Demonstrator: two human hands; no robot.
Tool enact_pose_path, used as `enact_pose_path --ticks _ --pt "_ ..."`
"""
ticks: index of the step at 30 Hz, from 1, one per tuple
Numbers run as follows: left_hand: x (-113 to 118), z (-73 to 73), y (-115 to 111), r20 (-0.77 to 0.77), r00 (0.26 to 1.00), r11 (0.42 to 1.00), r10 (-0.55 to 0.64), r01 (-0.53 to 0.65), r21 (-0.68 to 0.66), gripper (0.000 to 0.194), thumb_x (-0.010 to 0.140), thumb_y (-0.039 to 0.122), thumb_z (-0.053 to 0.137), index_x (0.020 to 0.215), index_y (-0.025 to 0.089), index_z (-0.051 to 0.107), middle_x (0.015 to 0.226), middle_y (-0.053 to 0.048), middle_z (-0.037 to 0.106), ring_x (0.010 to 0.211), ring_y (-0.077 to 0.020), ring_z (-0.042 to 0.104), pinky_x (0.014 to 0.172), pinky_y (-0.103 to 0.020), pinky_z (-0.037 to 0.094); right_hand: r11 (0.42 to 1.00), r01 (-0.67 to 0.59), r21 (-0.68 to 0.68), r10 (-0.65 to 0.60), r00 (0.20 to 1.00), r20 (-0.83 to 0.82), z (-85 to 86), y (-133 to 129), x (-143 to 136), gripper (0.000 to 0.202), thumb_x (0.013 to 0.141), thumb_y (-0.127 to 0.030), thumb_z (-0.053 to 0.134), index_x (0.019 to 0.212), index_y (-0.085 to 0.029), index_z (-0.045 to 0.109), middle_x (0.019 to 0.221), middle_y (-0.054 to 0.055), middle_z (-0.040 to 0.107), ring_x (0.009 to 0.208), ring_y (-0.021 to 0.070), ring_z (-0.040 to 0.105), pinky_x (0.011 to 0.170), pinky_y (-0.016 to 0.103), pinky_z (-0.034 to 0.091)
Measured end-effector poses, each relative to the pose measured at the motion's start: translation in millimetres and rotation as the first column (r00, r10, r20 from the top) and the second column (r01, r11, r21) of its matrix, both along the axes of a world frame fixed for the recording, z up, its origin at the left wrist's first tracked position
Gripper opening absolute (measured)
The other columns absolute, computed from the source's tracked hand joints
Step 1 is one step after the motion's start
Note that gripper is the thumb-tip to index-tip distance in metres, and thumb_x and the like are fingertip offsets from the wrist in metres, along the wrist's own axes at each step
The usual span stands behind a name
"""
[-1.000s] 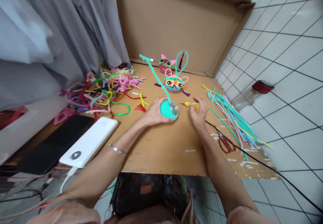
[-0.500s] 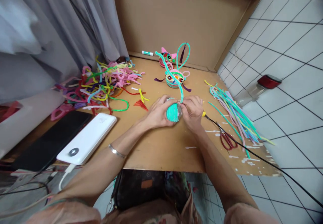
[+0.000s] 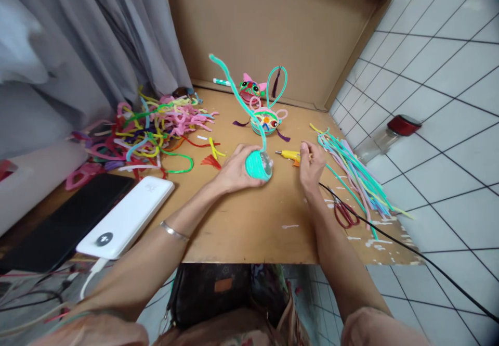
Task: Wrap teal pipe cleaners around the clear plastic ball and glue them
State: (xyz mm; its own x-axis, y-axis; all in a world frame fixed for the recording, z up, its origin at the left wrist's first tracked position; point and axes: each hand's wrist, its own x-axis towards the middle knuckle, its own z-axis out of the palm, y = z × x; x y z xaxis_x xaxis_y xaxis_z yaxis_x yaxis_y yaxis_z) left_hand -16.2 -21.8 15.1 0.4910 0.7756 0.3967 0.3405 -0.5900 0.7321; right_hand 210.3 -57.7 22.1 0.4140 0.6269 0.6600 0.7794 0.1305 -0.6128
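Note:
My left hand [image 3: 236,170] is wrapped round a small clear rounded container wound with turquoise pipe cleaner [image 3: 255,165]. A long loose end of that pipe cleaner [image 3: 238,93] rises from it, up and to the left. To the right, my right hand [image 3: 313,163] has its fingers curled at the rear of a yellow glue gun [image 3: 289,155], hiding most of the handle. The gun's nozzle points left towards the container. Behind the left hand stand a turquoise animal-face figure [image 3: 266,121] with purple tassels and a red and pink one [image 3: 251,88].
On the left lie a tangled heap of pipe cleaners [image 3: 156,127], a white power bank [image 3: 127,216] and a black phone-like slab [image 3: 70,221]. Red-handled scissors [image 3: 346,215], a bundle of straight pipe cleaners [image 3: 356,171] and the black cord [image 3: 374,226] are at right. Cardboard [image 3: 249,23] stands behind.
My right hand has let go of the turquoise pipe cleaner and moved right to the glue gun. The pipe cleaner's free end now leans further left. My left hand keeps the container.

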Motion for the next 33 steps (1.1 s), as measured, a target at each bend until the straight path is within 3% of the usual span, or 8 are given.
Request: enact_pose_path --ticks 2,4,8,13,19,24,30,33 --pt "0 -2.1 4 0.020 0.999 0.998 0.038 -0.037 -0.055 0.087 0.052 0.039 0.085 0.131 0.024 0.054 0.129 -0.009 0.055 0.119 -0.0317 0.057 0.107 -0.048 0.047 0.968 0.197 -0.158 -0.195 0.980 0.032 -2.7 3 13 0.043 0.096 -0.045 0.042 0.108 -0.013 0.067 0.104 0.015 0.070 0.100 0.0265 0.063 0.094 0.044 0.046" --pt "0 -3.7 8 0.051 0.997 0.993 0.058 -0.052 -0.103 0.090 0.049 0.038 0.086 0.131 0.023 0.053 0.131 -0.009 0.055 0.120 -0.0324 0.057 0.108 -0.050 0.046 0.879 0.344 -0.332 -0.302 0.938 0.170 -5.3 4 18 0.045 0.093 -0.046 0.048 0.111 -0.009 0.066 0.109 0.020 0.070 0.106 0.0319 0.063 0.096 0.048 0.045" --pt "-2 -3.7 13 0.127 0.990 0.976 0.059 -0.030 -0.216 0.092 0.046 0.036 0.087 0.129 0.019 0.050 0.131 -0.011 0.055 0.123 -0.0332 0.055 0.108 -0.051 0.046 0.718 0.468 -0.515 -0.274 0.871 0.408 -11.4 3 11 0.063 0.090 -0.059 0.053 0.113 -0.003 0.065 0.115 0.029 0.067 0.111 0.0407 0.063 0.093 0.053 0.046" --pt "-6 -1.1 14 0.173 0.985 0.931 0.007 0.056 -0.361 0.094 0.046 0.036 0.087 0.129 0.016 0.048 0.124 -0.010 0.060 0.113 -0.0298 0.060 0.100 -0.046 0.051 0.675 0.470 -0.569 -0.229 0.866 0.444 -18.2 5 8 0.071 0.086 -0.064 0.057 0.118 -0.001 0.064 0.117 0.031 0.066 0.111 0.0416 0.064 0.090 0.052 0.050" --pt "-7 -0.1 13 0.343 0.939 0.859 -0.008 0.182 -0.478 0.099 0.043 0.035 0.089 0.132 0.018 0.048 0.122 -0.009 0.063 0.108 -0.0272 0.064 0.097 -0.042 0.054 0.672 0.465 -0.577 -0.251 0.876 0.413 -21.7 8 12 0.056 0.088 -0.050 0.056 0.117 -0.004 0.064 0.118 0.027 0.066 0.111 0.0386 0.064 0.088 0.046 0.052" --pt "-7 2.3 13 0.565 0.824 0.780 0.048 0.323 -0.537 0.096 0.046 0.039 0.087 0.132 0.022 0.050 0.122 -0.010 0.066 0.110 -0.0292 0.066 0.094 -0.041 0.056 0.698 0.458 -0.551 -0.291 0.884 0.367 -20.1 7 13 0.049 0.086 -0.045 0.055 0.114 -0.006 0.066 0.113 0.024 0.068 0.106 0.0356 0.066 0.083 0.040 0.052" --pt "-9 3.0 17 0.640 0.768 0.720 0.033 0.426 -0.548 0.084 0.053 0.047 0.083 0.128 0.023 0.053 0.118 -0.011 0.069 0.106 -0.0307 0.069 0.092 -0.047 0.057 0.786 0.438 -0.436 -0.361 0.898 0.252 -13.7 6 18 0.048 0.084 -0.044 0.054 0.110 -0.007 0.068 0.106 0.022 0.070 0.099 0.0339 0.066 0.081 0.041 0.050" --pt "-7 3.2 17 0.637 0.767 0.743 0.074 0.383 -0.548 0.089 0.048 0.043 0.086 0.128 0.023 0.052 0.119 -0.010 0.068 0.108 -0.0299 0.068 0.095 -0.045 0.056 0.860 0.368 -0.355 -0.358 0.929 0.094 -10.7 7 17 0.045 0.079 -0.047 0.056 0.104 -0.012 0.069 0.098 0.016 0.072 0.092 0.0307 0.065 0.080 0.040 0.049"
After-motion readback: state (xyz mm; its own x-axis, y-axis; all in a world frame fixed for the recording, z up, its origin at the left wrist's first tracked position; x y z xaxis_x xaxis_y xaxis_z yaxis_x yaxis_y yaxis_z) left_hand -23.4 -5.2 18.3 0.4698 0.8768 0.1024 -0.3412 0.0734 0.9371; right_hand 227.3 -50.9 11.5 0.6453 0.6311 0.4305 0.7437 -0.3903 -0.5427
